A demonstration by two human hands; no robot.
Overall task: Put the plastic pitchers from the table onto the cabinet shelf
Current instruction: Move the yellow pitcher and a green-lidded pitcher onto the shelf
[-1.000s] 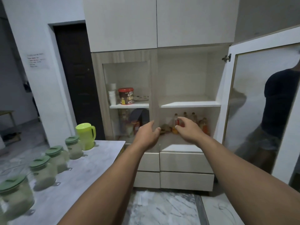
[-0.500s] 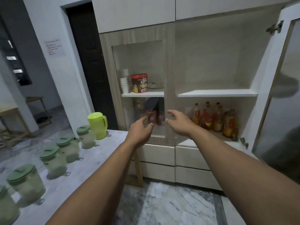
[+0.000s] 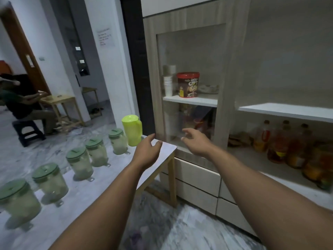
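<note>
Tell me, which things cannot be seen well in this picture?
Head view only:
- Nearest pitcher: cut off by the left edge.
- Items behind the glass door, lower part: blurred by glare.
- Bottles: labels too blurred to read.
- Wall note: writing too small.

Background items: pantry goods and room furnishings.
Red-lidded brown cylindrical cereal tub (image 3: 188, 84) beside a stack of white paper cups (image 3: 168, 85) behind the glass door; amber glass bottles with orange labels (image 3: 286, 144) grouped in the open lower compartment; white paper notice (image 3: 106, 37) on the wall; pale wooden side table (image 3: 61, 107); dark plastic stool (image 3: 28, 130) bearing a seated person (image 3: 23, 103).
</note>
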